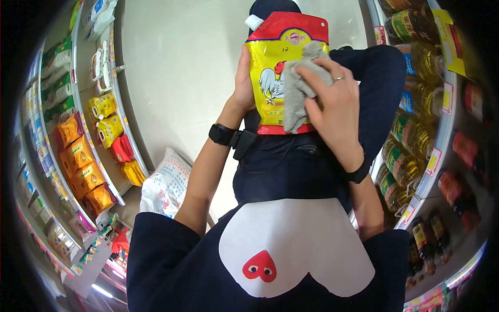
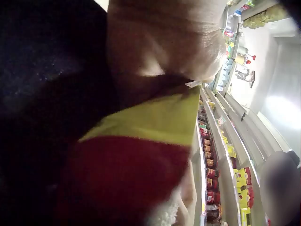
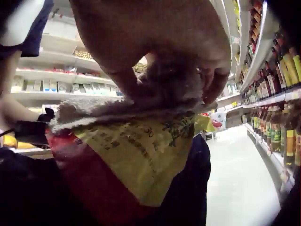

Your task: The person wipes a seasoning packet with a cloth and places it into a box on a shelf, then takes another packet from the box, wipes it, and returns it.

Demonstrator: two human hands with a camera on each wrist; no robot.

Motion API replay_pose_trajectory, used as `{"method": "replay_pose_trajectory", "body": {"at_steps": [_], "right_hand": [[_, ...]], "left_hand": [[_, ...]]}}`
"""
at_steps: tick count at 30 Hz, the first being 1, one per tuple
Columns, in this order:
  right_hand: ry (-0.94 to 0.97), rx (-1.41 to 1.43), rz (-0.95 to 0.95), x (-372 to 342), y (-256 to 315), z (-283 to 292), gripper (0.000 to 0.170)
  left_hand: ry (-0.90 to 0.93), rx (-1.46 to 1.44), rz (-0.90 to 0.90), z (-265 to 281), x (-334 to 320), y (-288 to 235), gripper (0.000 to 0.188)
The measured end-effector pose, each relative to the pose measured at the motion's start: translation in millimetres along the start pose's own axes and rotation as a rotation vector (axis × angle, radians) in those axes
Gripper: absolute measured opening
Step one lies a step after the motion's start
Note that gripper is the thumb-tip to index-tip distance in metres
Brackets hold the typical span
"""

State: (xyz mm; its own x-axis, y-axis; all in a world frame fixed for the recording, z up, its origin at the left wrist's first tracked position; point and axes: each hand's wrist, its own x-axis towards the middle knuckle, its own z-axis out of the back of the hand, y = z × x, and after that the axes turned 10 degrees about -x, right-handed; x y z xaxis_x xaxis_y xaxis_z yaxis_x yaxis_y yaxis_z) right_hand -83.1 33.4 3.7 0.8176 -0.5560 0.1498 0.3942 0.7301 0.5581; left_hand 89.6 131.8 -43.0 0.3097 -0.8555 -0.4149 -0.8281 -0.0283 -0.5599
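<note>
A yellow and red pouch point(image 1: 267, 57) with a white cap at its upper left and a printed rooster lies over the person's lap. The left hand point(image 1: 243, 80) grips its left edge, with the fingers hidden behind it. A grey cloth point(image 1: 299, 96) is pinched in the right hand point(image 1: 335, 106) and lies against the pouch's right front. In the right wrist view the cloth point(image 3: 84, 110) crosses the pouch point(image 3: 141, 160) below the right hand point(image 3: 160, 37). The left wrist view shows the left hand point(image 2: 164, 42) close to the pouch point(image 2: 141, 165), largely in shadow.
Shelves with orange packets point(image 1: 78, 156) and yellow packs point(image 1: 109, 130) stand on the left. Oil bottles point(image 1: 410, 130) and dark bottles line the right shelf. A white printed sack point(image 1: 171, 174) is at lower left, beside the pale floor point(image 1: 171, 67).
</note>
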Motion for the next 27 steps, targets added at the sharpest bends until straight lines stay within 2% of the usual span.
{"method": "replay_pose_trajectory", "body": {"at_steps": [2, 6, 8, 12, 15, 17, 21, 27], "right_hand": [[-0.021, -0.086, -0.048, -2, -3, 2, 0.049], [-0.033, -0.072, -0.033, -6, -12, -10, 0.048], [-0.047, 0.079, -0.074, -7, -10, -15, 0.047], [-0.065, 0.065, -0.068, -7, -4, -16, 0.048], [-0.075, -0.021, -0.038, -7, 6, -13, 0.049], [0.001, -0.299, -0.075, -7, 29, -7, 0.048], [0.015, -0.160, 0.060, -1, 47, -10, 0.053], [0.043, -0.142, 0.075, 1, 36, -14, 0.058]], "left_hand": [[-0.008, 0.015, 0.023, 1, 0, 0, 0.075], [0.012, -0.009, 0.020, 0, 3, 1, 0.072], [0.023, 0.013, 0.035, 1, 3, -2, 0.070], [0.026, -0.029, 0.066, 1, 1, -3, 0.070], [0.000, -0.005, 0.027, -2, 1, -2, 0.070], [-0.017, 0.053, 0.002, -3, 1, -2, 0.072], [0.023, -0.010, 0.028, -3, 1, -2, 0.074], [-0.011, -0.007, -0.004, 0, 2, 0, 0.076]]}}
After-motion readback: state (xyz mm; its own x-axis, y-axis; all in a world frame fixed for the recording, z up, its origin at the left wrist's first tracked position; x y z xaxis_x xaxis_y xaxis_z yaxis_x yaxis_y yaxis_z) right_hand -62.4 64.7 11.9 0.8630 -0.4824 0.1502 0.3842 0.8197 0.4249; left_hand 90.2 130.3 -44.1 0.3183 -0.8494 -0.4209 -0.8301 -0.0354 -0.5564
